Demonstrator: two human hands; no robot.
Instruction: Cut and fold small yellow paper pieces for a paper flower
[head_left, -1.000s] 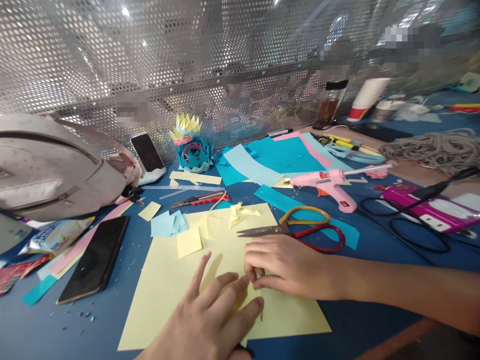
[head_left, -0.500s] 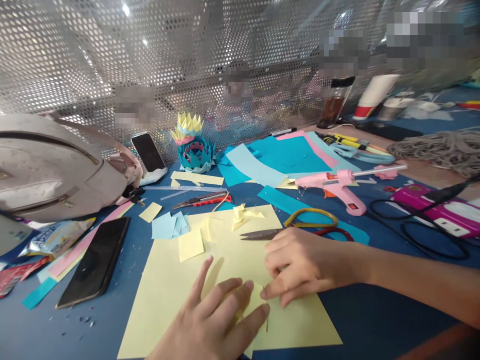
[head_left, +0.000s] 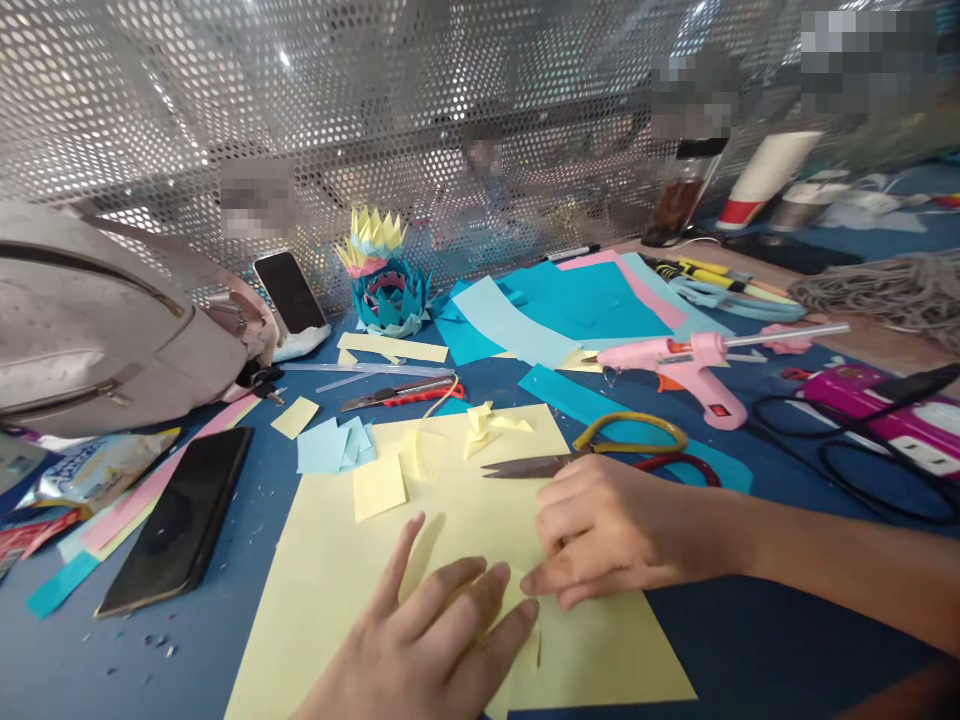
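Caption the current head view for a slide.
Both hands at pale yellow paper, near scissors and a pink hot-glue gun.

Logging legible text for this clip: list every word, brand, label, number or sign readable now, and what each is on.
No text can be read with certainty.
Blue-and-white snack packet: large stylised lettering, too blurred and slanted to read.
Red wrapper: pale marks, too blurred to tell whether they are letters.
Red-and-white paper cup: any print is too small to read.
Pink glue gun: any marking on its red switch is too small to read.
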